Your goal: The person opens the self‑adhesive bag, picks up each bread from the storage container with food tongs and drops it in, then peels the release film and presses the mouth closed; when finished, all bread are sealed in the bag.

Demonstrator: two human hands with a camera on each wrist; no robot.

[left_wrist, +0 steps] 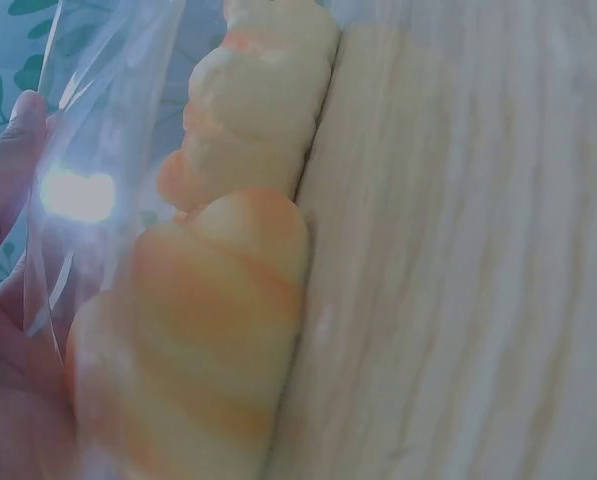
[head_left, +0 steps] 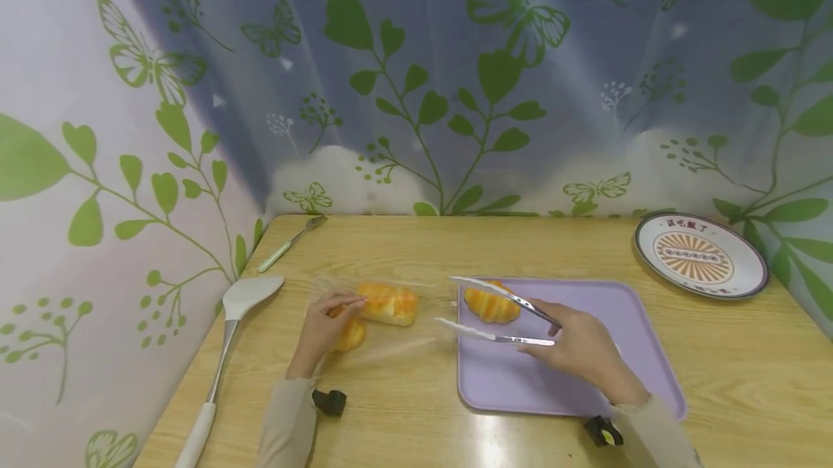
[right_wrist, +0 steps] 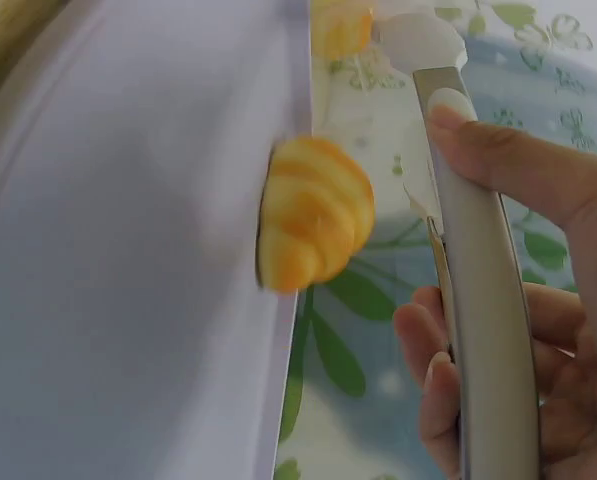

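Note:
My left hand [head_left: 322, 327] pinches the edge of a clear plastic bag [head_left: 406, 351] lying on the table. A long golden bread loaf [head_left: 390, 304] and a smaller bread roll [head_left: 351, 336] lie inside the bag, end to end in the left wrist view, where the roll [left_wrist: 223, 330] is nearer. My right hand [head_left: 582, 345] grips metal tongs [head_left: 523, 341] with white tips, their arms spread apart with nothing between them. Below the tongs a small croissant [head_left: 488, 305] rests near the left end of a purple tray [head_left: 586, 309]; in the right wrist view the croissant [right_wrist: 316, 215] is apart from the tongs.
A white-headed spatula [head_left: 250, 294] lies along the table's left edge. Behind it is a fork [head_left: 293, 244] with a pale green handle. A patterned plate [head_left: 748, 269] stands at the back right. A printed curtain [head_left: 403, 128] hangs behind the table.

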